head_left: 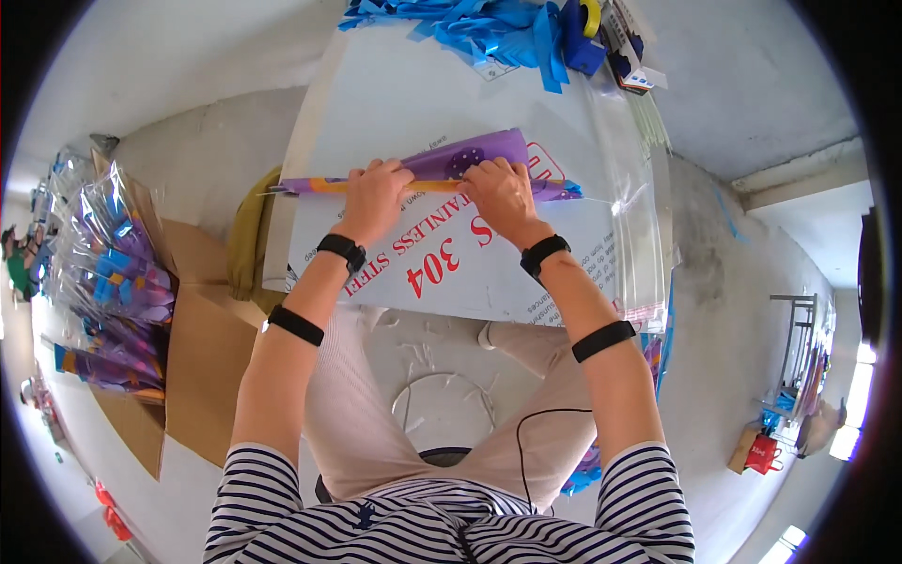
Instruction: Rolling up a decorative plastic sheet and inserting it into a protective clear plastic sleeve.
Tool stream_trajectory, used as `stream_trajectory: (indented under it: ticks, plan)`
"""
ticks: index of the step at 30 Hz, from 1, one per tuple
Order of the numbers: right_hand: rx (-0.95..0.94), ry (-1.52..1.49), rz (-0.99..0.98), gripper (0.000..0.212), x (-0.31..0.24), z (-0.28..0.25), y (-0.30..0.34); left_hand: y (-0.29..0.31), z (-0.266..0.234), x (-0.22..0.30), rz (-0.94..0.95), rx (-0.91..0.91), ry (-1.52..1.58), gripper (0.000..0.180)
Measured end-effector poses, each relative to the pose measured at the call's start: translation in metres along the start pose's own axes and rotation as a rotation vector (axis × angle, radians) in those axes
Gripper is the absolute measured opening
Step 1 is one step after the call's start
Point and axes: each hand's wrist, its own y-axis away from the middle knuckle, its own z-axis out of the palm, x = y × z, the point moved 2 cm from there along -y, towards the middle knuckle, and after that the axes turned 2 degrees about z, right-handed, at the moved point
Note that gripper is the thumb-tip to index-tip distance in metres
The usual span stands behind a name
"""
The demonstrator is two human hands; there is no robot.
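A long purple printed sheet (489, 150), with an orange edge and a blue patch at its right end, lies folded lengthwise across the table in front of me. It looks like a folded kite, with thin tips poking out at both ends. My left hand (374, 195) grips its near edge left of the middle, fingers curled. My right hand (503, 195) grips the same edge further right, knuckles up. Between the two hands the orange strip shows. What lies under the fingers is hidden.
The table (376, 254) has a white printed covering. Blue strips (479, 33) pile at its far edge, beside a blue tape dispenser (584, 42). Clear plastic bags (634, 216) lie along the right side. On the left stands an open carton (211, 329) near plastic-wrapped purple packs (117, 282).
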Motion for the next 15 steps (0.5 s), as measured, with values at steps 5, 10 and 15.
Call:
stream_trajectory:
  ticks: [5, 10, 15]
  plan:
    - [-0.003, 0.067, 0.010, 0.021, 0.021, -0.009, -0.003, -0.035, 0.002, -0.016, -0.157, -0.301, 0.013, 0.014]
    - [-0.096, 0.013, 0.317, 0.041, 0.059, -0.003, -0.005, -0.055, 0.003, -0.026, -0.252, -0.417, 0.058, 0.021]
    - [-0.237, 0.013, 0.427, 0.043, 0.061, -0.005, -0.017, -0.056, 0.004, -0.033, -0.290, -0.483, 0.101, 0.028]
